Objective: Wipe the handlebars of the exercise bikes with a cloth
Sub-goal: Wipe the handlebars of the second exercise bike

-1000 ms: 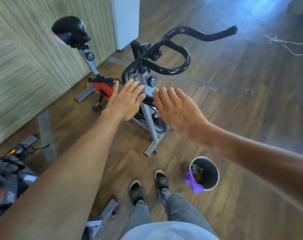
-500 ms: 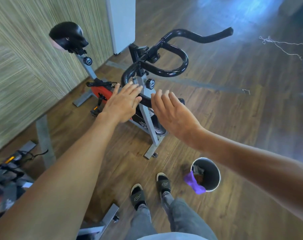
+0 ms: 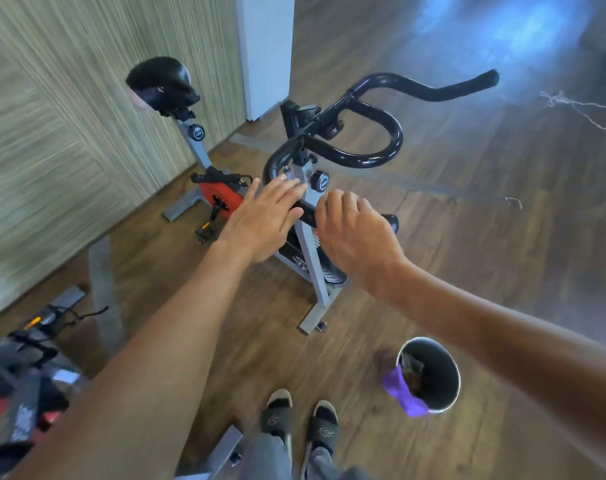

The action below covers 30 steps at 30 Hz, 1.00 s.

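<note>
A dark wood floor (image 3: 468, 237) is spreading under an exercise bike (image 3: 308, 244) beside a striped wall, much of it smeared by motion blur. Both hands are covering part of the handlebars (image 3: 374, 147). The left hand (image 3: 263, 220) is reaching flat, fingers spread, holding nothing. The right hand (image 3: 357, 233) is curling loosely over the near bar; whether it is gripping is unclear. A purple cloth (image 3: 403, 393) is hanging over a bucket (image 3: 447, 372) rim, by the feet.
</note>
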Available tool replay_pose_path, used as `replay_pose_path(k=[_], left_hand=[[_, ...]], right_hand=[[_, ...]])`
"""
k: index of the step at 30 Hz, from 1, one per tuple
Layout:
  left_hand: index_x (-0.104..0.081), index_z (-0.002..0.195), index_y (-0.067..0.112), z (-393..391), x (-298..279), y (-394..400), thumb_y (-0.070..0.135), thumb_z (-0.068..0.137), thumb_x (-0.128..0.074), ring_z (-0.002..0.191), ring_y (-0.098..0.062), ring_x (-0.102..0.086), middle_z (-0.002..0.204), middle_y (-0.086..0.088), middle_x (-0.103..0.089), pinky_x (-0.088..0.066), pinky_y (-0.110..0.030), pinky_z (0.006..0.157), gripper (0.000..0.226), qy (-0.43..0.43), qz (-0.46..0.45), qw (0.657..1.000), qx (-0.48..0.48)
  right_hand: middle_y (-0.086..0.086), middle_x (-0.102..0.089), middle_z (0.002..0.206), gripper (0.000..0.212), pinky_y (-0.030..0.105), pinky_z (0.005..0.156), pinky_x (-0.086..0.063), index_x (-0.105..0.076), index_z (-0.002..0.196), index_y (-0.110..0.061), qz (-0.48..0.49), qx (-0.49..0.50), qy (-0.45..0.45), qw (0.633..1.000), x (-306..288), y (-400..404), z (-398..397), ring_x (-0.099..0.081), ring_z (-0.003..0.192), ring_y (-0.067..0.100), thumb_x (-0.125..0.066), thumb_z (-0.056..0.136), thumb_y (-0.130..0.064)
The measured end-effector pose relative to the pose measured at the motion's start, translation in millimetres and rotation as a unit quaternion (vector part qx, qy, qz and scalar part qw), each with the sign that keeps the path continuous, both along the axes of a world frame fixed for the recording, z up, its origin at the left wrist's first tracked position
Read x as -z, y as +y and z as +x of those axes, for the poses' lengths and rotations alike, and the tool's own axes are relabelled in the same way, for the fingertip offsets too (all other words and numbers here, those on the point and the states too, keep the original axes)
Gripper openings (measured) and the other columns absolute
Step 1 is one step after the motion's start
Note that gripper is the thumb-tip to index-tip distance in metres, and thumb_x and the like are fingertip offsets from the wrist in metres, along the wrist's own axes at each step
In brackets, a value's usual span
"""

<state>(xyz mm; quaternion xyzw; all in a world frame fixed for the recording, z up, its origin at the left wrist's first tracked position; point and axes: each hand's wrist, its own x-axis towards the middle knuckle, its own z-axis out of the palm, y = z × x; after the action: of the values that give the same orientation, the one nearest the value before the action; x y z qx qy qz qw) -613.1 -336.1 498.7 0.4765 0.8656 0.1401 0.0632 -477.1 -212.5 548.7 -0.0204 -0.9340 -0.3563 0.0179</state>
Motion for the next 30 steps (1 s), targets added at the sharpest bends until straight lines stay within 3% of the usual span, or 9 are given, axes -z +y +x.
replay_pose_path(k=[4, 8, 11, 13, 16, 19, 21, 24, 30], left_hand=[[-0.024, 0.159, 0.021, -10.0, 7.6, -4.7, 0.038, 0.109, -0.026, 0.156, -0.015, -0.011, 0.166, 0.004, -0.025, -0.006, -0.049, 0.128, 0.053, 0.022, 0.030, 0.999, 0.032], [-0.028, 0.158, 0.016, -22.9, 8.1, -11.0, 0.034, 0.108, -0.027, 0.154, -0.020, -0.019, 0.163, -0.001, -0.032, -0.007, -0.046, 0.126, 0.053, 0.053, 0.042, 0.995, 0.080], [-0.030, 0.157, 0.014, -23.4, 10.6, -12.1, 0.032, 0.107, -0.027, 0.154, -0.021, -0.022, 0.161, -0.004, -0.035, -0.008, -0.044, 0.127, 0.054, 0.049, 0.059, 0.993, 0.089], [-0.027, 0.158, 0.013, -24.0, 15.2, -11.9, 0.029, 0.107, -0.030, 0.155, -0.019, -0.019, 0.163, -0.004, -0.032, -0.007, -0.041, 0.127, 0.053, 0.044, 0.073, 0.992, 0.087], [-0.019, 0.160, 0.012, -28.9, 18.5, -14.5, 0.021, 0.107, -0.036, 0.156, -0.017, -0.014, 0.167, -0.004, -0.023, -0.007, -0.040, 0.128, 0.055, 0.054, 0.080, 0.991, 0.097], [-0.014, 0.160, 0.012, -32.9, 16.4, -17.0, 0.012, 0.106, -0.039, 0.156, -0.016, -0.010, 0.168, -0.005, -0.017, -0.009, -0.043, 0.128, 0.060, 0.053, 0.084, 0.990, 0.102], [-0.013, 0.160, 0.012, -32.8, 16.0, -17.5, 0.010, 0.106, -0.039, 0.156, -0.016, -0.008, 0.168, -0.006, -0.015, -0.009, -0.043, 0.128, 0.060, 0.040, 0.085, 0.990, 0.101], [-0.009, 0.160, 0.011, -30.1, 16.7, -17.4, 0.010, 0.106, -0.037, 0.157, -0.016, -0.004, 0.169, -0.006, -0.010, -0.008, -0.044, 0.128, 0.061, 0.020, 0.088, 0.991, 0.094], [-0.006, 0.161, 0.008, -31.9, 15.3, -18.0, 0.004, 0.105, -0.037, 0.157, -0.016, -0.002, 0.169, -0.007, -0.008, -0.009, -0.044, 0.128, 0.064, 0.008, 0.080, 0.992, 0.093]], right_hand=[[0.017, -0.059, 0.109, 0.042, 0.034, 0.078, -0.052, -0.047, 0.129, 0.004, -0.030, 0.039, 0.008, 0.999, 9.5, -12.3, -7.6, -0.061, 0.093, 0.026, -0.042, 0.109, -0.032], [0.017, -0.059, 0.105, 0.043, 0.036, 0.077, -0.050, -0.046, 0.132, 0.007, 0.050, 0.047, 0.037, 0.997, -2.3, -1.4, 17.4, -0.059, 0.088, 0.028, -0.041, 0.110, -0.030], [0.017, -0.059, 0.104, 0.044, 0.036, 0.076, -0.053, -0.046, 0.128, 0.006, 0.055, 0.058, 0.018, 0.997, -0.9, -3.8, 11.9, -0.060, 0.088, 0.028, -0.039, 0.109, -0.033], [0.014, -0.060, 0.103, 0.044, 0.033, 0.071, -0.053, -0.048, 0.125, 0.004, 0.031, 0.062, 0.009, 0.998, 7.2, -13.5, -11.4, -0.061, 0.086, 0.025, -0.029, 0.108, -0.033], [0.016, -0.060, 0.110, 0.054, 0.033, 0.076, -0.055, -0.044, 0.132, 0.005, -0.012, 0.072, -0.005, 0.997, 18.9, -22.9, -31.2, -0.063, 0.092, 0.026, -0.021, 0.106, -0.036], [0.021, -0.058, 0.114, 0.047, 0.037, 0.085, -0.056, -0.039, 0.137, 0.008, -0.002, 0.069, 0.009, 0.998, 12.0, -19.2, -12.6, -0.062, 0.098, 0.031, -0.015, 0.107, -0.019], [0.024, -0.057, 0.117, 0.046, 0.041, 0.090, -0.055, -0.036, 0.140, 0.010, 0.027, 0.066, 0.016, 0.997, 10.3, -12.8, 3.2, -0.061, 0.101, 0.035, -0.028, 0.109, -0.024], [0.023, -0.060, 0.111, 0.047, 0.039, 0.085, -0.057, -0.043, 0.134, 0.010, 0.068, 0.073, 0.025, 0.995, 19.1, -11.7, -3.3, -0.062, 0.095, 0.034, -0.039, 0.108, -0.029], [0.016, -0.063, 0.104, 0.054, 0.031, 0.073, -0.055, -0.048, 0.135, 0.006, -0.014, 0.055, 0.048, 0.997, 32.3, -19.4, -37.5, -0.065, 0.087, 0.025, -0.047, 0.106, -0.039]])
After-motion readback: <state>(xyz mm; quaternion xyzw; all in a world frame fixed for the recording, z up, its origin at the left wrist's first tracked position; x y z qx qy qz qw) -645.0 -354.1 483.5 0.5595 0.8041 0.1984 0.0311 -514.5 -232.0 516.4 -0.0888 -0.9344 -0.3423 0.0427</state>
